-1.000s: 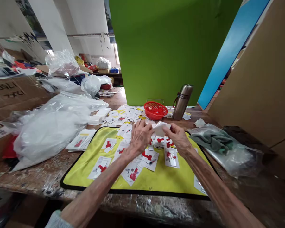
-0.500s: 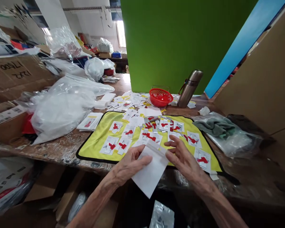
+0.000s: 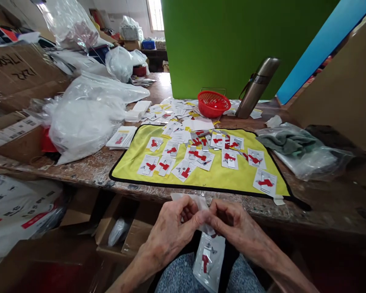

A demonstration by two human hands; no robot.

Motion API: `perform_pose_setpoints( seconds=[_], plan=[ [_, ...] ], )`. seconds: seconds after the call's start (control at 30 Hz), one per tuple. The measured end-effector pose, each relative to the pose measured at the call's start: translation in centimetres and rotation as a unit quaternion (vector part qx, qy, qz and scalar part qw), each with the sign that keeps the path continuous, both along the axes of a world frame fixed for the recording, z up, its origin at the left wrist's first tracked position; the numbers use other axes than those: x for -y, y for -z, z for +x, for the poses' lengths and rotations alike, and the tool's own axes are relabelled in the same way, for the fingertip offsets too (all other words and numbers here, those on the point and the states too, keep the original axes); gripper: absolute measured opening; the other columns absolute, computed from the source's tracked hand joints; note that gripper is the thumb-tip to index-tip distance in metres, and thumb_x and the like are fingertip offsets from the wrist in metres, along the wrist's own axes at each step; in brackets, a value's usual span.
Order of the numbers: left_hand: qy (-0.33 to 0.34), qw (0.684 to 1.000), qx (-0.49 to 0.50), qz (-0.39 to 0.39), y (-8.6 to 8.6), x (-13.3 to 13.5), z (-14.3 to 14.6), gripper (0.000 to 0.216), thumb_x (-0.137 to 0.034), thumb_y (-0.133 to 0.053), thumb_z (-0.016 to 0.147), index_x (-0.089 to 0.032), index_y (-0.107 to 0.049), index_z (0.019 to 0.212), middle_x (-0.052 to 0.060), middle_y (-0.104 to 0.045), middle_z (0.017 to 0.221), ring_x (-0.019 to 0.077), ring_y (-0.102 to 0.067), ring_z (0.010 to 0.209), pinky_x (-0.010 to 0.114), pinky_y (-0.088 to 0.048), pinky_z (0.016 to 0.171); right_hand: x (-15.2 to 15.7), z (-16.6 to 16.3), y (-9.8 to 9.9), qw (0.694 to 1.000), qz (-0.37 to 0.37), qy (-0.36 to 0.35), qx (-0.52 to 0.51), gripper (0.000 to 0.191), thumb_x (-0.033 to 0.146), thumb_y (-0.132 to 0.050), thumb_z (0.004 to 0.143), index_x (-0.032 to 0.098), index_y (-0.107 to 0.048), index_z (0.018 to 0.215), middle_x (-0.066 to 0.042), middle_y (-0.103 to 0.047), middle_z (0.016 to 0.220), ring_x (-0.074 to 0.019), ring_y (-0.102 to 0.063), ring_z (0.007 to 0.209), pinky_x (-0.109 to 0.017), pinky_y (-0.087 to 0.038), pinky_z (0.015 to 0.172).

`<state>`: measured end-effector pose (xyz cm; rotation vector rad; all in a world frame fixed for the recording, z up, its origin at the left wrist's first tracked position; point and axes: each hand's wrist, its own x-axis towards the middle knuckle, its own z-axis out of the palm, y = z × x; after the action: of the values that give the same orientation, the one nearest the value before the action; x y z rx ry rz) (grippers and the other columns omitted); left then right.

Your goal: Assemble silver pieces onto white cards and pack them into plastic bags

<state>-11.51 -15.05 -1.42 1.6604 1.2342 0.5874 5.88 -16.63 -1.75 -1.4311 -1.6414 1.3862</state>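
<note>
Both hands are together just in front of the table's edge, pinching a small whitish plastic bag (image 3: pixel 202 202). My left hand (image 3: pixel 172 230) has its thumb and curled fingers on the bag's left part. My right hand (image 3: pixel 239 228) grips the right side, thumb tip close to the left thumb. Fingers cover much of the bag, so its contents cannot be made out. Right below, a clear packet (image 3: pixel 209 262) with a red piece and a printed card inside lies over my lap. Beyond the hands, several white cards with red pieces (image 3: pixel 184 170) are spread on a yellow cloth (image 3: pixel 213 181).
A red plastic basket (image 3: pixel 213 105) and a tilted steel flask (image 3: pixel 258 89) stand before a green panel (image 3: pixel 232 44). Card stacks (image 3: pixel 122 137) and a big white plastic bag (image 3: pixel 82 118) are at left. A grey-green rag (image 3: pixel 288 138) lies on plastic at right.
Both hands have come down and back from over the cloth with the bag, and closed in on each other. The bag, earlier spread flat, is now bunched. The view has tilted downward.
</note>
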Motion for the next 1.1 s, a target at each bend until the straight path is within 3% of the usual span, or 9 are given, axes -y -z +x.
perform_pose_setpoints(
  seconds=[0.13,0.23,0.3,0.4,0.5,0.6,0.83,1.0,1.1],
  plan=[
    [0.029,0.997,0.046,-0.062,0.6,0.6,0.0,0.033,-0.045,-0.044,0.089,-0.018,-0.055,0.073,-0.002,-0.057,0.064,0.0108,-0.051,0.060,0.021,-0.039,0.057,0.6,-0.7,-0.2,0.999,0.005,-0.010,0.035,0.037,0.046,-0.054,0.086,0.019,-0.048,0.062,0.003,-0.052,0.061,-0.0111,-0.047,0.061,-0.022,-0.035,0.057],
    [0.051,0.997,0.018,-0.049,0.7,1.0,-0.3,0.033,-0.040,-0.039,0.092,-0.019,-0.054,0.072,0.000,-0.061,0.067,0.0127,-0.054,0.067,0.022,-0.040,0.061,0.7,-0.2,0.1,0.995,-0.053,-0.057,-0.058,0.038,0.051,-0.051,0.087,0.019,-0.047,0.066,0.001,-0.059,0.068,-0.0113,-0.052,0.062,-0.022,-0.041,0.057],
    [0.065,0.997,-0.022,-0.028,0.6,1.3,-0.2,0.031,-0.037,-0.037,0.092,-0.020,-0.053,0.072,0.001,-0.063,0.068,0.0140,-0.055,0.069,0.024,-0.039,0.063,0.9,0.1,0.5,0.994,-0.057,-0.067,-0.063,0.036,0.049,-0.047,0.089,0.020,-0.047,0.068,0.001,-0.060,0.069,-0.0114,-0.054,0.060,-0.023,-0.043,0.057],
    [0.060,0.986,-0.147,0.043,0.6,1.6,0.7,0.026,-0.028,-0.037,0.090,-0.020,-0.050,0.070,0.003,-0.063,0.067,0.0159,-0.056,0.064,0.028,-0.036,0.061,1.5,-0.1,1.4,0.991,0.089,-0.019,0.103,0.028,0.036,-0.043,0.092,0.021,-0.047,0.069,0.002,-0.055,0.063,-0.0116,-0.052,0.057,-0.023,-0.041,0.055],
    [0.046,0.962,-0.247,0.110,0.8,1.8,1.9,0.020,-0.020,-0.038,0.086,-0.021,-0.048,0.069,0.004,-0.062,0.063,0.0168,-0.056,0.058,0.029,-0.030,0.056,2.2,-0.9,2.4,0.923,0.298,0.028,0.241,0.025,0.021,-0.037,0.092,0.022,-0.044,0.068,0.002,-0.051,0.058,-0.0111,-0.048,0.050,-0.023,-0.036,0.050],
    [0.028,0.951,-0.272,0.147,1.2,2.1,2.4,0.020,-0.017,-0.039,0.084,-0.021,-0.047,0.065,0.003,-0.059,0.057,0.0162,-0.056,0.053,0.028,-0.025,0.052,2.7,-1.4,3.0,0.868,0.400,0.055,0.289,0.026,0.015,-0.036,0.090,0.023,-0.041,0.066,0.002,-0.049,0.056,-0.0118,-0.047,0.048,-0.023,-0.035,0.047],
    [0.019,0.972,-0.183,0.147,2.3,2.5,2.2,0.023,-0.016,-0.040,0.082,-0.021,-0.037,0.059,-0.001,-0.052,0.052,0.0117,-0.048,0.047,0.024,-0.028,0.050,3.2,-1.2,2.9,0.883,0.372,0.006,0.287,0.019,0.011,-0.037,0.088,0.022,-0.052,0.085,-0.002,-0.064,0.074,-0.0162,-0.062,0.068,-0.027,-0.048,0.068],
    [0.032,0.963,-0.221,0.148,2.2,2.5,2.6,0.019,-0.014,-0.043,0.077,-0.021,-0.041,0.059,-0.001,-0.052,0.051,0.0125,-0.047,0.046,0.026,-0.025,0.050,3.0,-0.9,3.7,0.865,0.390,0.073,0.308,0.024,0.008,-0.034,0.087,0.021,-0.050,0.074,-0.002,-0.061,0.063,-0.0159,-0.058,0.058,-0.028,-0.045,0.062],
    [0.017,0.962,-0.239,0.131,1.9,2.5,2.8,0.020,-0.016,-0.045,0.076,-0.021,-0.042,0.057,-0.002,-0.048,0.047,0.0119,-0.045,0.044,0.026,-0.023,0.049,2.9,-0.6,3.0,0.906,0.319,0.074,0.267,0.022,0.010,-0.037,0.087,0.021,-0.055,0.085,-0.003,-0.065,0.074,-0.0164,-0.062,0.068,-0.029,-0.048,0.068]
  ],
)
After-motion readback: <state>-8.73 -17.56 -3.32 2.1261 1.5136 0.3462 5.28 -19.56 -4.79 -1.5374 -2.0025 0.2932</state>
